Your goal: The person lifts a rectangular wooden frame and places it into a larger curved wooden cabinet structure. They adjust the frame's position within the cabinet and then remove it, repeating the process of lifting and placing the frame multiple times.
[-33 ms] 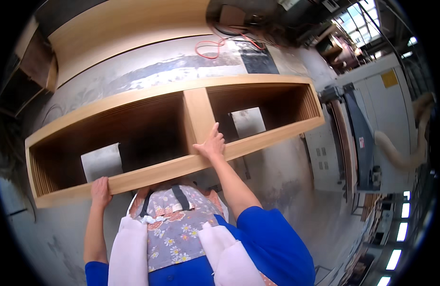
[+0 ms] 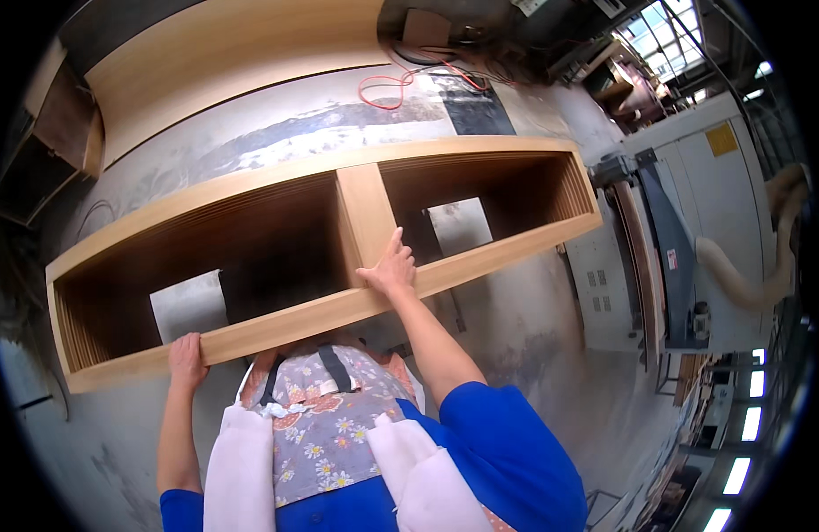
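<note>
A long, pale wooden cabinet frame (image 2: 370,208) lies before me, with a broad divider between two deep, dark openings. Stacked, repeated edges show along its inner walls, as if several frames lie on top of each other. My left hand (image 2: 188,356) is closed over the near rail, left of the middle. At the joint of divider and near rail, my right hand (image 2: 391,268) grips the wood. Its thumb lies to the left, the index finger stretches up along the divider's right edge, and the other fingers are bent.
A large wooden panel (image 2: 223,66) lies beyond the frame. Orange cable (image 2: 383,93) loops on the floor behind. A grey machine (image 2: 711,213) with a hose (image 2: 742,279) stands close to the frame's right end. A dark wooden box (image 2: 59,142) is at far left.
The view has shifted very slightly. Both hands keep their places on the cabinet frame.
</note>
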A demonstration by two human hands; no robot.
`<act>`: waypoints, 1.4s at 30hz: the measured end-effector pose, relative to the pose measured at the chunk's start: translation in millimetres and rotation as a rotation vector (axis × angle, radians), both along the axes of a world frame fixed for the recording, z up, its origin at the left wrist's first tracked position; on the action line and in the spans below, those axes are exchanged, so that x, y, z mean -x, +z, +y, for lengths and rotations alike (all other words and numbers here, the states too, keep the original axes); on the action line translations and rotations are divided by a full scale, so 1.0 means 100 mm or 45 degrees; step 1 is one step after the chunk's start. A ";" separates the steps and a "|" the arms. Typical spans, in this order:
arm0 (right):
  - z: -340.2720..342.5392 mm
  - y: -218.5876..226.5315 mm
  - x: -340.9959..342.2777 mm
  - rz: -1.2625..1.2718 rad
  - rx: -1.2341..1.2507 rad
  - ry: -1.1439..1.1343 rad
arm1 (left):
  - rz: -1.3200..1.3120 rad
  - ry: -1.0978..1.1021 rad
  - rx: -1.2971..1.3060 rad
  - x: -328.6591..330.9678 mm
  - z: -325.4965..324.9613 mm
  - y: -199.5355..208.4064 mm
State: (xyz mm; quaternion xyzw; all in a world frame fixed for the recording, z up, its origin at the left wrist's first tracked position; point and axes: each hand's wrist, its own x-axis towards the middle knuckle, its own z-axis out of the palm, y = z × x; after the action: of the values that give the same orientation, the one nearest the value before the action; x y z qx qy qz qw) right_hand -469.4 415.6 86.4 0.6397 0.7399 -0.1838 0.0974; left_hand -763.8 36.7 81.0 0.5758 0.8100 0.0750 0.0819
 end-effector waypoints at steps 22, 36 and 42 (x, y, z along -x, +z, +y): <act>0.07 0.20 0.02 0.043 0.118 -0.009 | 0.028 -0.014 0.069 0.02 0.05 -0.08; 0.01 0.20 0.12 -0.051 0.035 -0.058 | 0.024 0.020 0.186 0.10 -0.07 -0.28; -0.06 0.19 0.06 -0.039 0.088 0.027 | 0.103 0.051 0.190 0.03 0.04 -0.11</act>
State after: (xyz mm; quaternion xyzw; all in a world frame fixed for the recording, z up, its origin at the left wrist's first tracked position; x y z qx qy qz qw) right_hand -475.1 409.5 105.0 0.6309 0.7383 -0.1983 0.1326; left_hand -766.7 41.1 70.2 0.5542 0.8274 -0.0073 0.0904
